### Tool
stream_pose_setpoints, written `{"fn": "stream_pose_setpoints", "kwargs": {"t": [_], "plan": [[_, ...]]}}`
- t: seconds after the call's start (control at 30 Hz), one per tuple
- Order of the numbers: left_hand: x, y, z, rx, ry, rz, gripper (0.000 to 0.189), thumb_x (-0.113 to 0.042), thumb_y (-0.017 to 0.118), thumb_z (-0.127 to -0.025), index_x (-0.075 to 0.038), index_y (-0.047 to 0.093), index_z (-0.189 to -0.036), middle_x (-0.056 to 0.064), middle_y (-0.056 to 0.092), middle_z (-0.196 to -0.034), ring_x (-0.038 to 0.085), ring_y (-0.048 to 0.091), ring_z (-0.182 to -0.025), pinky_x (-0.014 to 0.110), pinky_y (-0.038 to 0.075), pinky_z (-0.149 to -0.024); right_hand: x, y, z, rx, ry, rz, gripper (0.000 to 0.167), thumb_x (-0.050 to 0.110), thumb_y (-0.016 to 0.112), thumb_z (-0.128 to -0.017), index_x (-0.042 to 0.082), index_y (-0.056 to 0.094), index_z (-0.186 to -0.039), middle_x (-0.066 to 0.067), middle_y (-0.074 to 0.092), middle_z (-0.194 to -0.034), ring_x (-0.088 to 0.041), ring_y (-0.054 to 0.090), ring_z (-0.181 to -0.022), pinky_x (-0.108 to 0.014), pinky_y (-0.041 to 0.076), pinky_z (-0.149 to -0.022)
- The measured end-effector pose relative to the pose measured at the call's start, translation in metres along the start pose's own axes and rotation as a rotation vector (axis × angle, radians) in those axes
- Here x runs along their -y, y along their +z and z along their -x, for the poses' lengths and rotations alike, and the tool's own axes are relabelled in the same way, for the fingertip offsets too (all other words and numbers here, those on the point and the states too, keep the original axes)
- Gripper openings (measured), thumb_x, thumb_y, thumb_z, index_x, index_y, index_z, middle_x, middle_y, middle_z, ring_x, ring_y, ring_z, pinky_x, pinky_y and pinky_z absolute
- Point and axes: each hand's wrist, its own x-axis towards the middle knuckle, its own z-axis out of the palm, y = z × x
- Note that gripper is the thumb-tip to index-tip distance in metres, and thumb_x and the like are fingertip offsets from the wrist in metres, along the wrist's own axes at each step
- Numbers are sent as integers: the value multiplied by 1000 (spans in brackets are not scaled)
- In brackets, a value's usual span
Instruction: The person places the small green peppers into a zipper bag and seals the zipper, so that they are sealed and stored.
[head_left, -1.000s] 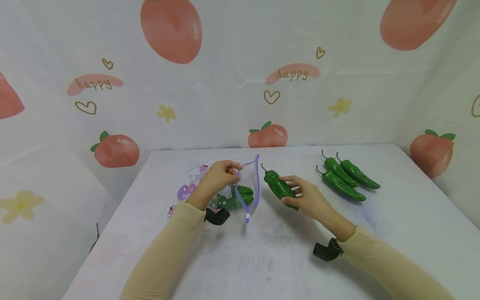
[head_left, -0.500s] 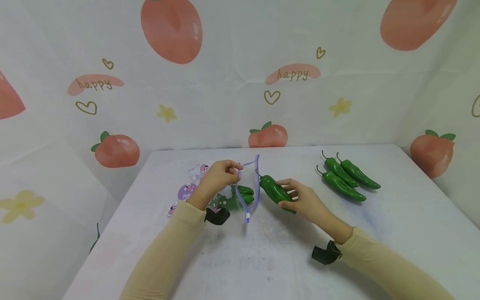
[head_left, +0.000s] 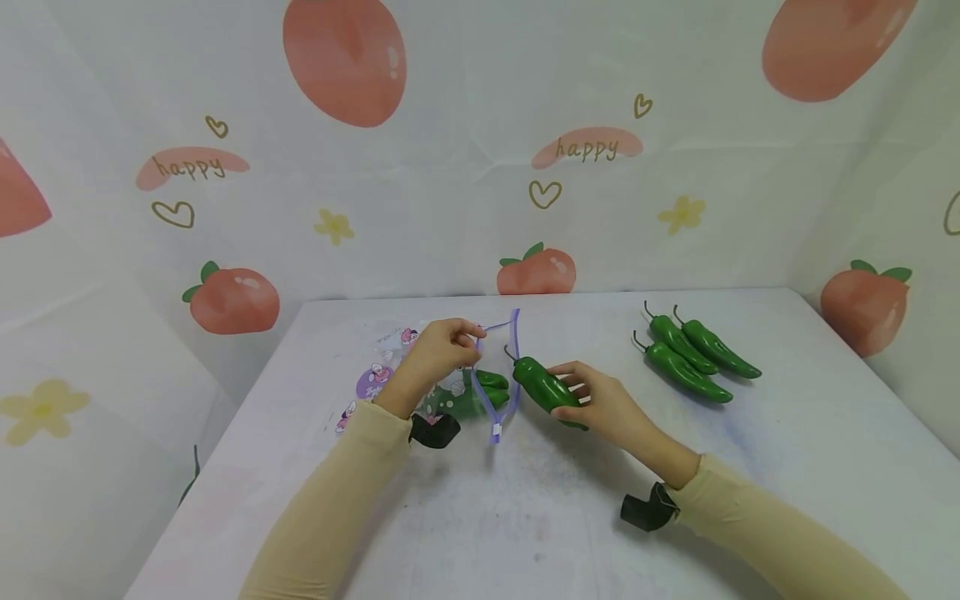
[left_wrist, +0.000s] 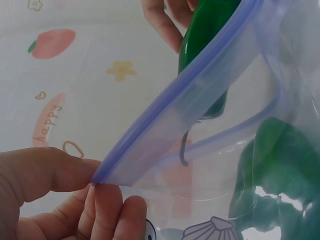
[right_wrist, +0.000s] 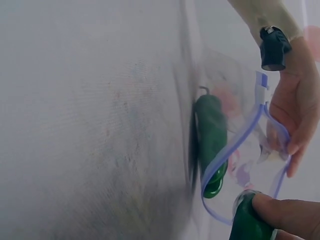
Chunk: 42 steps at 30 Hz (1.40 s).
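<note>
My left hand [head_left: 446, 347] pinches the purple-edged rim of a clear zip bag [left_wrist: 150, 117] between thumb and fingers, and the bag's mouth gapes toward the right. Green chili peppers [right_wrist: 211, 127] lie inside the bag, seen through its printed plastic. In my right hand [head_left: 602, 404] is a large green chili pepper [head_left: 543, 383], gripped around its lower end, stem pointing up and left. Its stem end is right at the bag's mouth; in the left wrist view its stem shows behind the clear plastic. The tip is partly hidden by my fingers.
Three more green chili peppers [head_left: 686, 358] lie together at the back right of the white table [head_left: 540, 517]. A purple slider [head_left: 496, 431] sits at the bag rim's near end. A patterned cloth [head_left: 442, 192] stands behind the table.
My right hand has moved left and slightly down with the chili pepper, bringing its stem end to the bag's mouth. My left hand and the bag have stayed almost still.
</note>
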Motion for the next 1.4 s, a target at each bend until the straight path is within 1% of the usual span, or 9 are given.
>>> {"fn": "stream_pose_setpoints", "kwargs": {"t": [0.27, 0.6, 0.77, 0.97, 1.13, 1.27, 1.4], "plan": [[0, 0, 0, 6, -4, 10, 30, -7, 64, -85, -10, 65, -115, 5, 57, -87, 19, 55, -78, 28, 46, -68, -2, 5, -2, 2, 27, 11, 54, 10, 79, -78, 8, 57, -127, -18, 66, -114, -29, 65, -95, -38, 56, -73], [0, 0, 0, 22, 5, 19, 32, -6, 63, -85, -8, 64, -117, 5, 57, -88, 17, 51, -74, 27, 43, -64, -4, 8, -1, 10, 53, -14, 54, 12, 80, -77, 7, 57, -125, -18, 66, -112, -29, 65, -95, -37, 56, -73], [1, 0, -1, 20, 7, 18, 32, -6, 63, -85, -7, 64, -117, 6, 57, -88, 17, 51, -74, 26, 42, -63, -5, 9, -1, 23, 51, -7, 53, 14, 81, -77, 6, 58, -124, -18, 66, -110, -28, 66, -94, -37, 55, -74], [0, 0, 0, 5, -2, 14, 31, -7, 64, -85, -9, 65, -116, 5, 58, -88, 18, 54, -77, 28, 44, -66, -6, 10, -2, 29, 54, -9, 51, 12, 80, -77, 8, 60, -123, -16, 67, -108, -25, 66, -92, -36, 55, -73], [0, 0, 1, 8, 7, 12, 31, -7, 64, -85, -8, 65, -116, 6, 57, -88, 18, 54, -77, 28, 44, -66, -6, 10, -4, 43, 37, 1, 50, 12, 80, -77, 9, 62, -123, -16, 67, -107, -24, 65, -90, -36, 54, -73], [0, -1, 1, 10, 13, 10, 31, -6, 64, -86, -8, 65, -116, 5, 57, -87, 18, 53, -76, 27, 43, -64, -5, 10, -4, 49, 51, 16, 49, 12, 80, -77, 11, 63, -123, -14, 67, -108, -23, 64, -90, -34, 53, -72], [-1, -1, 2, 8, 15, 1, 31, -6, 64, -86, -8, 65, -116, 6, 57, -87, 18, 53, -76, 27, 43, -64, -3, 10, -4, 57, 49, 19, 49, 13, 79, -79, 11, 63, -125, -16, 66, -110, -22, 63, -89, -31, 51, -69]]}}
